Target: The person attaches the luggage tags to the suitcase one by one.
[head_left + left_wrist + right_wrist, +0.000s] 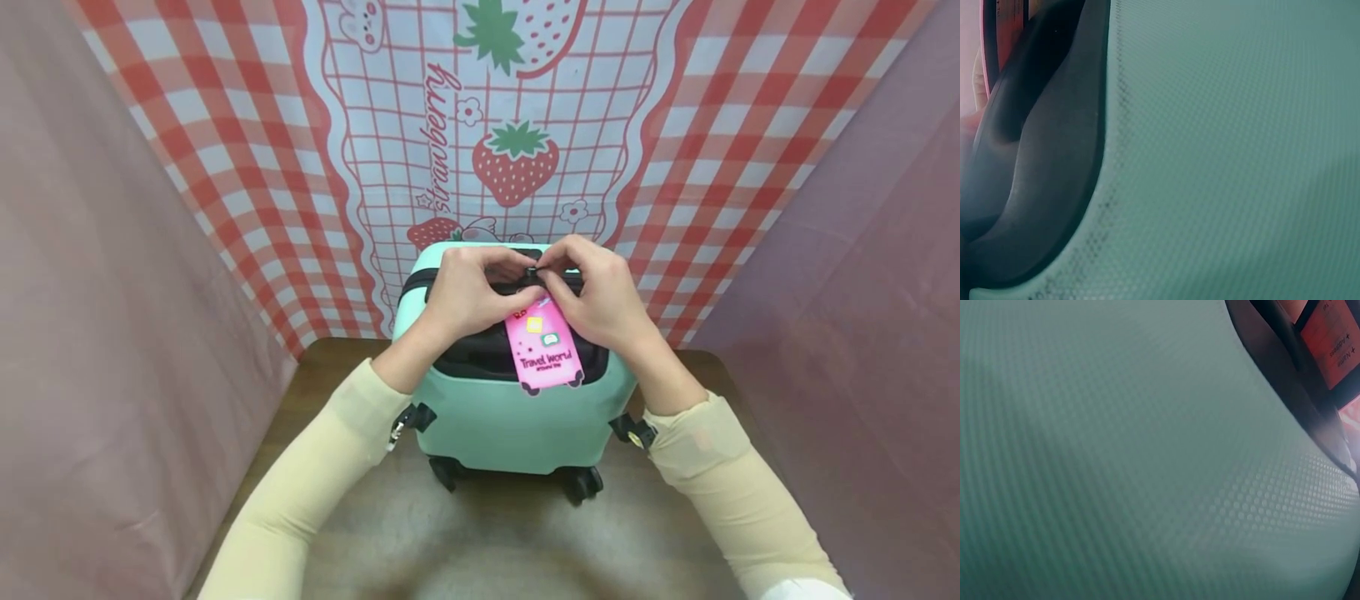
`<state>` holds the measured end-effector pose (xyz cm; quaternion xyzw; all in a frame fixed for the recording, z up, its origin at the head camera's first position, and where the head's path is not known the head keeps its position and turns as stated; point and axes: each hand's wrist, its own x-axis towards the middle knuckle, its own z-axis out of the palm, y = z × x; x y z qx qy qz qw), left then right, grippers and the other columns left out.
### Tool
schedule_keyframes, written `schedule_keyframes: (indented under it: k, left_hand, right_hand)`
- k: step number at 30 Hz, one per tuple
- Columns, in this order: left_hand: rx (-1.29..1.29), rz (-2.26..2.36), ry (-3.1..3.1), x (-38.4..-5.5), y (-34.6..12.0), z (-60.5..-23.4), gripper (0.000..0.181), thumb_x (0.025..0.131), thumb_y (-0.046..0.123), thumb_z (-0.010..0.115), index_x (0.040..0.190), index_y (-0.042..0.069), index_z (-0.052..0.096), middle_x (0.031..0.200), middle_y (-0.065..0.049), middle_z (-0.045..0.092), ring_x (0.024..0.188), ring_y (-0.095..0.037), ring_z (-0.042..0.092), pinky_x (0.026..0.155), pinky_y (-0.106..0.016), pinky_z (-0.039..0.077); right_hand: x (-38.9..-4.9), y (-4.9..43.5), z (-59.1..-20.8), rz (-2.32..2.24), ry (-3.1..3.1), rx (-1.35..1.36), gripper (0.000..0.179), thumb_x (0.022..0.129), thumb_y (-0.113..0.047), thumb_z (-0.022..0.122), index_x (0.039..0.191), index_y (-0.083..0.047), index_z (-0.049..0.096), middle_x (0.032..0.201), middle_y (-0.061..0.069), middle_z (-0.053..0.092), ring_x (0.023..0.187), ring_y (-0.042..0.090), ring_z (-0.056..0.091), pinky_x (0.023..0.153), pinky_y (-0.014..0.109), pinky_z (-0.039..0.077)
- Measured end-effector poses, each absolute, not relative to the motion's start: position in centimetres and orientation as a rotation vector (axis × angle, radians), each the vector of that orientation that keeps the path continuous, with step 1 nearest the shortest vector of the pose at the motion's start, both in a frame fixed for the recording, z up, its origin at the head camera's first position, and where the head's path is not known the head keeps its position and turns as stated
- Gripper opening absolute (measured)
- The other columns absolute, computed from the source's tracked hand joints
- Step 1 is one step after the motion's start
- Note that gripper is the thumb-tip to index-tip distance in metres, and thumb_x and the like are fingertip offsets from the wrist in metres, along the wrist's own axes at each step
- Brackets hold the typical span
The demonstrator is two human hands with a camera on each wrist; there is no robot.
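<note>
A mint-green suitcase stands upright on its wheels, its black top handle area facing me in the head view. A pink luggage tag marked "Travel World" hangs over the front of that black area. At the tag's upper end, my left hand pinches the small dark strap, its thumb by the tag's top edge. From the other side my right hand pinches the same strap, fingertips close to the left ones. The strap's fastening is mostly hidden. The right wrist view catches the luggage tag's printed back.
The suitcase stands on a brown wooden table. Behind it hangs a red-checked strawberry cloth. Pinkish drapes close in both sides. Black wheels show under the suitcase.
</note>
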<state>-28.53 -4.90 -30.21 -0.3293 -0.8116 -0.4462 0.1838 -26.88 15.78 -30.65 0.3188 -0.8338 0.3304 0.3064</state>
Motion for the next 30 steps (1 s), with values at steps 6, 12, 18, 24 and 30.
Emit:
schedule_keyframes:
  k: [6,12,18,24,30]
  left_hand:
    - [-0.943,-1.263,-2.272,-28.63,-5.09,-30.28,0.031,0.084,0.023,0.091,0.109,0.007,0.084,0.101,-0.008,0.084,0.091,-0.016,0.082,0.084,-0.024,0.064]
    - [-0.974,-1.322,-2.218,-28.79,-5.00,-30.35,0.028,0.085,0.020,0.090,0.109,0.007,0.085,0.100,-0.008,0.084,0.090,-0.016,0.082,0.081,-0.022,0.063]
    - [-0.979,-1.304,-2.204,-28.80,-4.96,-30.35,0.024,0.086,0.018,0.089,0.105,0.005,0.085,0.099,-0.008,0.084,0.089,-0.016,0.082,0.081,-0.023,0.064]
    - [-0.982,-1.284,-2.198,-28.79,-5.03,-30.27,0.020,0.087,0.017,0.087,0.103,0.004,0.085,0.097,-0.009,0.084,0.087,-0.017,0.082,0.080,-0.026,0.065]
    - [-0.978,-1.272,-2.222,-28.82,-5.22,-30.29,0.017,0.090,0.014,0.083,0.104,0.004,0.084,0.098,-0.010,0.084,0.089,-0.018,0.082,0.081,-0.028,0.065]
  right_hand:
    - [-26.84,15.65,-30.65,0.851,-2.180,0.858,0.014,0.095,-0.002,0.076,0.108,0.000,0.069,0.101,0.015,0.074,0.094,0.028,0.071,0.088,0.046,0.060]
    - [-26.88,15.74,-30.77,0.834,-2.143,0.875,0.015,0.094,-0.002,0.077,0.106,0.001,0.069,0.099,0.014,0.076,0.091,0.028,0.073,0.086,0.046,0.060]
    - [-26.78,15.71,-30.66,0.829,-2.158,0.907,0.015,0.095,-0.002,0.076,0.106,0.000,0.066,0.100,0.014,0.077,0.095,0.030,0.072,0.088,0.046,0.058]
    - [-26.67,15.64,-30.59,0.799,-2.168,0.909,0.015,0.096,-0.003,0.076,0.107,0.000,0.066,0.101,0.013,0.077,0.097,0.031,0.073,0.090,0.047,0.059]
    - [-26.60,15.58,-30.63,0.788,-2.181,0.905,0.014,0.097,-0.002,0.074,0.107,-0.001,0.063,0.105,0.013,0.078,0.101,0.030,0.076,0.092,0.048,0.061]
